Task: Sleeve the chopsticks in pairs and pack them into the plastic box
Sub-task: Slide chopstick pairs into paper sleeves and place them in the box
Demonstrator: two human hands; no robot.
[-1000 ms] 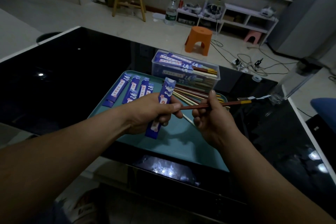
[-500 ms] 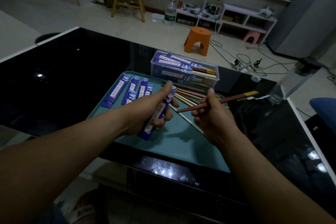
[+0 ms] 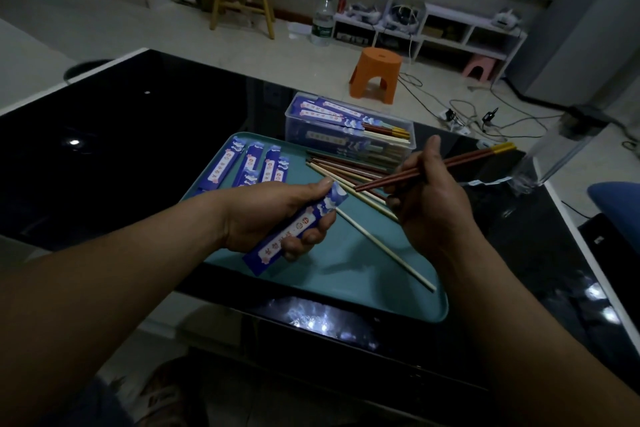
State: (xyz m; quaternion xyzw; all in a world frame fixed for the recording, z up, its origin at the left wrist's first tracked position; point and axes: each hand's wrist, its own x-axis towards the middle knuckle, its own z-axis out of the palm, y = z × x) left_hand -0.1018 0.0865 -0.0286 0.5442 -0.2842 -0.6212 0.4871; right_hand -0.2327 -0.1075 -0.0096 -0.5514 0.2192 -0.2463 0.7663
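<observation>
Red-brown chopstick pair (image 3: 464, 159) gripped in my right hand (image 3: 429, 208), tips just beside upper end of blue sleeve (image 3: 298, 224), not touching. My left hand (image 3: 270, 215) clasps sleeve over teal tray (image 3: 346, 282). Loose chopsticks (image 3: 346, 168) and spare sleeves (image 3: 242, 163) on tray (one pale stick (image 3: 388, 251) lies apart). Plastic box (image 3: 294, 128), holding sleeved pairs, at tray's far edge on black bench (image 3: 121, 149).

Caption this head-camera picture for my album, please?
Left hand holds a blue sleeve; right hand holds two brown chopsticks.
</observation>
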